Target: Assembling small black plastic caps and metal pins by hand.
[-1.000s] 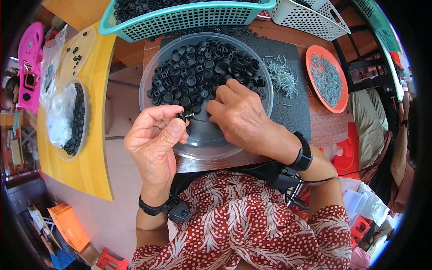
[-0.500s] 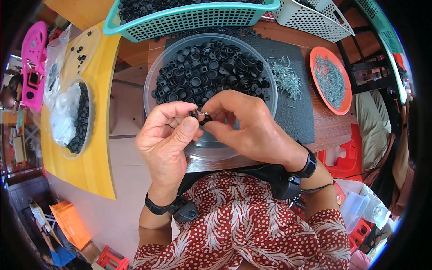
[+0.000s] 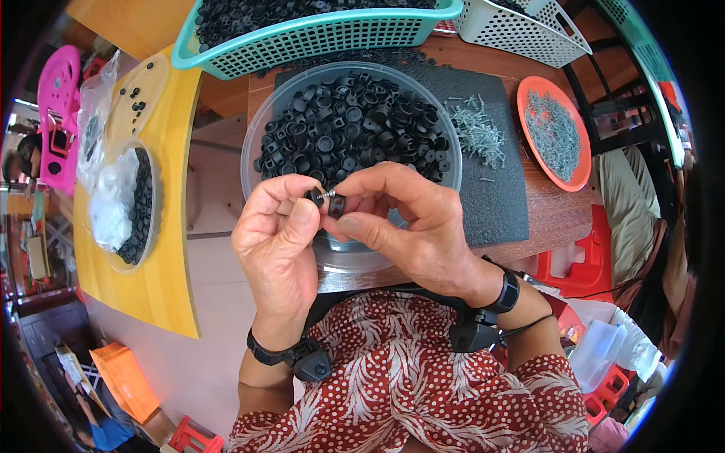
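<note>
Between thumb and fingertips of my left hand (image 3: 278, 245) is a small black plastic cap (image 3: 315, 198), with a silver screw (image 3: 327, 195) projecting from it to the right. My right hand (image 3: 427, 234) pinches a black ring-shaped plastic part (image 3: 337, 206) close by, near the screw's other end. Whether the screw enters that part is too small to tell. Both hands are above the near side of a round clear tub (image 3: 355, 258), which holds a heap of similar black plastic parts (image 3: 347, 113).
On a dark foam mat (image 3: 495, 204) right of the tub lies a pile of screws (image 3: 477, 128). Further right, an orange plate (image 3: 586, 162) holds more screws. A teal basket (image 3: 325, 47) and a white basket (image 3: 521, 38) stand behind. A yellow table (image 3: 170, 294) is at left.
The ring-shaped part in my right hand has turned and shows more fully beside the screw. My right hand has moved slightly down, and its thumb now lies along the part.
</note>
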Demonstrator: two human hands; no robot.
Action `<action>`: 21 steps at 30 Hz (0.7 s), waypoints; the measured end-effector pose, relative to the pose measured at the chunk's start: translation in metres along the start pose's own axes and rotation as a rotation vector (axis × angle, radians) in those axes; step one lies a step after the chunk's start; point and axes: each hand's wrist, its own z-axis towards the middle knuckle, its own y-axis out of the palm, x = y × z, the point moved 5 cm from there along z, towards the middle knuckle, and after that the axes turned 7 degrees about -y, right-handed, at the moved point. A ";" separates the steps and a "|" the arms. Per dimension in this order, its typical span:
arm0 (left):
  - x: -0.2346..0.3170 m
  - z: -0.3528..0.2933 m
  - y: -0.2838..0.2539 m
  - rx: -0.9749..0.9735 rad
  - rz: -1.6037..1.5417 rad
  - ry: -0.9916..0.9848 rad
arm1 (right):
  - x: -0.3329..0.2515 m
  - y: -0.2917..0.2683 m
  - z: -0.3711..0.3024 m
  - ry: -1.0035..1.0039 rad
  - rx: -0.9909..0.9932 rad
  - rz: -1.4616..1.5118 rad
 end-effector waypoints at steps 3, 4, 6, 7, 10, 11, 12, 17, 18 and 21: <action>-0.001 -0.001 -0.001 -0.009 -0.015 0.001 | 0.000 0.001 -0.001 0.006 0.006 -0.010; -0.002 -0.002 -0.001 -0.023 -0.015 0.002 | 0.000 0.001 -0.001 0.005 0.007 -0.009; -0.004 -0.002 -0.004 0.004 -0.002 0.010 | 0.001 0.002 -0.002 0.009 0.020 0.010; -0.004 -0.003 -0.005 0.030 0.011 0.017 | 0.002 0.002 -0.002 0.009 0.020 0.011; -0.006 -0.002 -0.001 -0.033 -0.027 -0.031 | 0.001 0.001 -0.003 -0.004 0.017 0.001; -0.005 -0.002 -0.001 -0.034 -0.027 -0.031 | 0.002 0.002 -0.005 0.032 0.059 0.096; -0.005 -0.002 -0.001 -0.039 -0.026 -0.038 | 0.003 0.002 -0.006 0.069 0.100 0.192; -0.005 -0.004 -0.001 -0.064 -0.031 -0.059 | 0.006 -0.005 -0.007 0.054 0.107 0.160; -0.005 -0.004 -0.001 -0.059 -0.025 -0.051 | 0.006 -0.005 -0.006 0.060 0.097 0.179; -0.004 -0.005 0.000 -0.042 -0.002 -0.037 | 0.005 -0.005 -0.006 0.120 0.086 0.289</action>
